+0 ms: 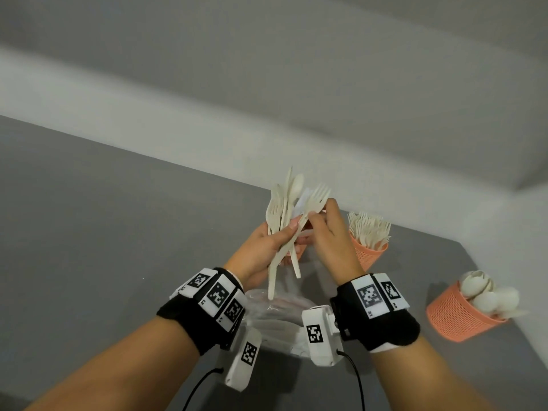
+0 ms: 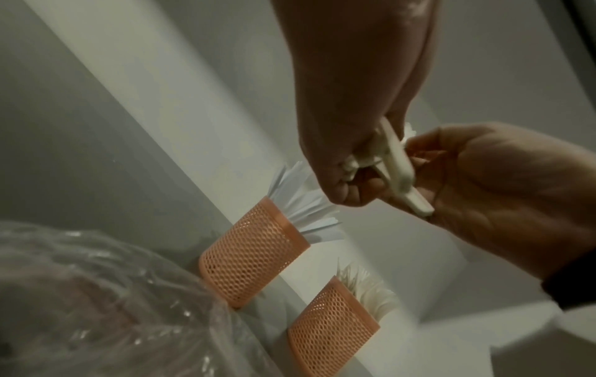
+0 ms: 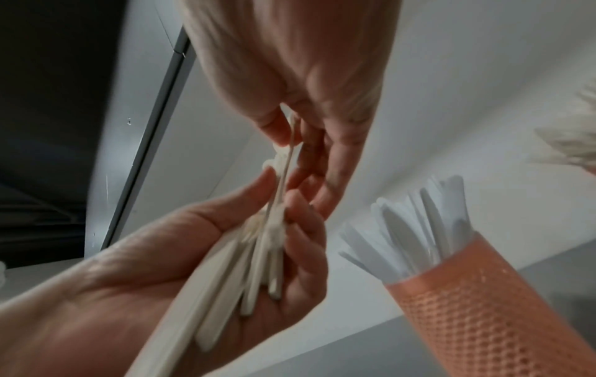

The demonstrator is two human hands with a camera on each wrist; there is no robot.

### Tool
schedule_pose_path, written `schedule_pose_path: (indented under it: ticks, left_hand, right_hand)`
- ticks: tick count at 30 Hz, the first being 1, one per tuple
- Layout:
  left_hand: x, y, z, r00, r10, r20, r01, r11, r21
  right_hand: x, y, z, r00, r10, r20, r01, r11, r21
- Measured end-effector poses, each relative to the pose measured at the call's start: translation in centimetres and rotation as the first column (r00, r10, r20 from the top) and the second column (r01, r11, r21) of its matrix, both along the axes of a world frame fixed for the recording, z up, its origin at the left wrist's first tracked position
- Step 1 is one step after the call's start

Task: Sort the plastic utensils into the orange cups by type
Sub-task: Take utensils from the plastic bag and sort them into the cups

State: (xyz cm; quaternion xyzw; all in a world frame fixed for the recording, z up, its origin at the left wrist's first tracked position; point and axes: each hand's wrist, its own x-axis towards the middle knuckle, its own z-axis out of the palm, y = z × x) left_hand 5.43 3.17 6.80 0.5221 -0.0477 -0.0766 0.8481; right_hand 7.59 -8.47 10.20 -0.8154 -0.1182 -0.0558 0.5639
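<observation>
both forearms reach forward and up, wrists close together, each wrapped in a black band with white marker blocks. the left hand point(image 1: 264, 241) is raised palm toward the right, its fingers and thumb curled round a bundle of utensils point(image 1: 283, 209), thumb laid across the handles. the right hand point(image 1: 329, 232) sits just beside it, back toward the head camera, thumb and fingertips pinching one fork point(image 1: 311, 206) at its neck. the right wrist view shows that pinch from below, the fork's thin handle running down into the left hand's grip. the two hands nearly touch at the fingers.
</observation>
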Motion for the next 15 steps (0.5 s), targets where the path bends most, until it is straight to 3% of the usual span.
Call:
schedule_pose_path:
  ticks: [5, 8, 12, 15]
  left_hand:
    - [0.3, -0.3, 0.1, 0.991, 0.13, -0.041, -0.128, 0.99, 0.053]
    - [0.5, -0.8, -0.5, 0.973, 0.231, 0.004, -0.228, 0.96, 0.163]
    - [0.5, -1.7, -0.9, 0.942, 0.294, 0.164, -0.332, 0.893, 0.304]
    - [0.1, -2.4, -1.0, 0.948, 0.235, 0.216, -0.298, 0.893, 0.337]
  right_hand:
    - [-0.6, -0.5, 1.1, 0.997, -0.014, 0.075, -0.004, 0.974, 0.226]
    - [-0.6, -0.7, 0.9, 0.989, -0.014, 0.147, -0.019, 0.975, 0.219]
    - [-1.4, 0.3, -0.2, 0.994, 0.084, 0.062, -0.082, 0.996, -0.036]
    - [-1.4, 0.9, -1.1, 0.999, -0.006, 0.046, 0.012, 0.992, -0.123]
